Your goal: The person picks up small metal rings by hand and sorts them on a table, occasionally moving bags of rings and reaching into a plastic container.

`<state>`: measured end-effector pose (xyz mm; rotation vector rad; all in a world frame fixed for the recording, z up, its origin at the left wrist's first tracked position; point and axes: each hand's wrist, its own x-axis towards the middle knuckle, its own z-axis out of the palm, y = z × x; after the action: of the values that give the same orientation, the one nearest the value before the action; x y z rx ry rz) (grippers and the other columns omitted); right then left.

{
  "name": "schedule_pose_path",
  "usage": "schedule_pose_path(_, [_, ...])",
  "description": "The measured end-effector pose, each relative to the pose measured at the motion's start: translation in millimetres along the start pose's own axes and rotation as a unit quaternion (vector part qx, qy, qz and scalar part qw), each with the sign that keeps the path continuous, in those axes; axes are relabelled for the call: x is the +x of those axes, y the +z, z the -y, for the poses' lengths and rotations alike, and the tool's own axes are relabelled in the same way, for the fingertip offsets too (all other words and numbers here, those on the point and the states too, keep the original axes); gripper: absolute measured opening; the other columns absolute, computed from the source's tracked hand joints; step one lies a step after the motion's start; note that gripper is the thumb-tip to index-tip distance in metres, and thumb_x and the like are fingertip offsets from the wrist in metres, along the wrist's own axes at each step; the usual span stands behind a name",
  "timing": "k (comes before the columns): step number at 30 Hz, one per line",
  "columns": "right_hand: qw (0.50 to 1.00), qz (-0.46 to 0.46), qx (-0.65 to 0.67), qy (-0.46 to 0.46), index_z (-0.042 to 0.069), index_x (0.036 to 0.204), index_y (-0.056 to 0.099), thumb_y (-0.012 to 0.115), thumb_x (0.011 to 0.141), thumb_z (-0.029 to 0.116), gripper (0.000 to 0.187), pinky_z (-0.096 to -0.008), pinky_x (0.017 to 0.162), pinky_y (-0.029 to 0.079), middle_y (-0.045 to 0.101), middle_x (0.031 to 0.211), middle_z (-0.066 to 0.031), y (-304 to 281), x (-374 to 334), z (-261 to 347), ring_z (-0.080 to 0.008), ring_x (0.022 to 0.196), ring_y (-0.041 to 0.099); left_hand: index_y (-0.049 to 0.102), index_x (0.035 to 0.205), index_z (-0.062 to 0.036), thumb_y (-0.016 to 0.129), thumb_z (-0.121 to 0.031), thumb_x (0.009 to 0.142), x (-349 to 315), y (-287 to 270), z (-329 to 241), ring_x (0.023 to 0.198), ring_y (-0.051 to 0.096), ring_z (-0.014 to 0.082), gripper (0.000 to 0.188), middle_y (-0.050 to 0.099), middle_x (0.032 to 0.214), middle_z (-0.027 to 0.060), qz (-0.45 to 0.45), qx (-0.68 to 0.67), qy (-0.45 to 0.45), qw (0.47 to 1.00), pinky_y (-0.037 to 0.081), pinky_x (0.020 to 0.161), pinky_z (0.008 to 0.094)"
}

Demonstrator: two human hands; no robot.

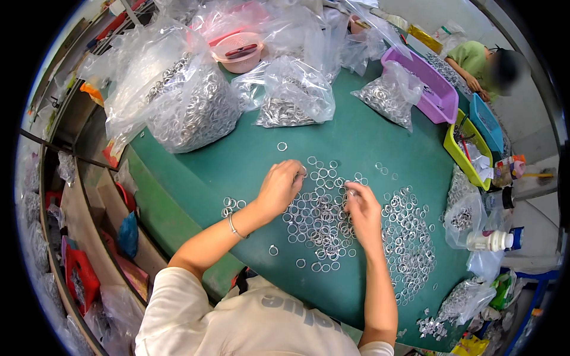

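Observation:
Many small silver metal rings (pixel 320 216) lie in a loose pile on the green table between my hands. My left hand (pixel 281 185) is at the pile's upper left, its fingers pinched together on what looks like a metal ring, mostly hidden by the fingertips. At the pile's right side is my right hand (pixel 363 209), thumb and forefinger bent closed among the rings; what they hold, if anything, is too small to make out. A second spread of rings (pixel 409 243) lies right of my right forearm. One single ring (pixel 282 146) sits apart, beyond my left hand.
Clear plastic bags full of rings (pixel 199 110) stand along the far side, near a pink basket (pixel 237 52). At the right are a purple bin (pixel 436 98), a yellow-green basket (pixel 469 151), a blue tray (pixel 485 121) and a white bottle (pixel 490 240). Another person (pixel 475 65) sits at far right.

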<state>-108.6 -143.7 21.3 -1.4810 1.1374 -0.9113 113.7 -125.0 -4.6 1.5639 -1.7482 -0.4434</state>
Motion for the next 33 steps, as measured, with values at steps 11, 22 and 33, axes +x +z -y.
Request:
schedule_pose_path(11, [0.986,-0.003,-0.143,-0.091,0.000,0.092,0.059,0.058,0.086,-0.003,0.007,-0.0329,0.067,0.046,0.052,0.094,-0.0075,17.4,8.4,-2.6,-0.0191,0.078,0.055,0.066,0.090,0.0004,0.068,-0.003,0.079,10.2,-15.0,9.3,0.078,0.064,0.0272,0.011,0.063,0.087,0.0125,0.012,-0.058,-0.020,0.998,0.052,0.069,0.0364])
schedule_pose_path(22, [0.931,0.196,-0.226,-0.208,-0.001,0.103,0.054,0.064,0.083,0.003,0.023,-0.0376,0.073,0.051,0.052,0.110,-0.0159,153.8,-30.0,7.8,-0.0328,0.092,0.059,0.057,0.104,-0.0024,0.061,0.002,0.084,-97.0,-105.7,29.4,0.096,0.059,0.0286,0.021,0.061,0.094,0.0119,0.050,0.060,-0.032,0.996,0.045,0.088,0.0377])
schedule_pose_path(33, [0.827,0.275,-0.423,-0.248,0.002,0.130,0.050,0.064,0.087,0.031,0.054,-0.0511,0.110,0.027,0.042,0.143,-0.0118,112.1,-80.1,5.1,-0.0319,0.136,0.034,0.058,0.115,-0.0109,0.074,-0.025,0.077,-117.9,-77.3,27.9,0.128,0.040,0.0344,0.043,0.048,0.123,0.0118,0.104,0.114,0.054,0.987,0.025,0.109,0.0596])
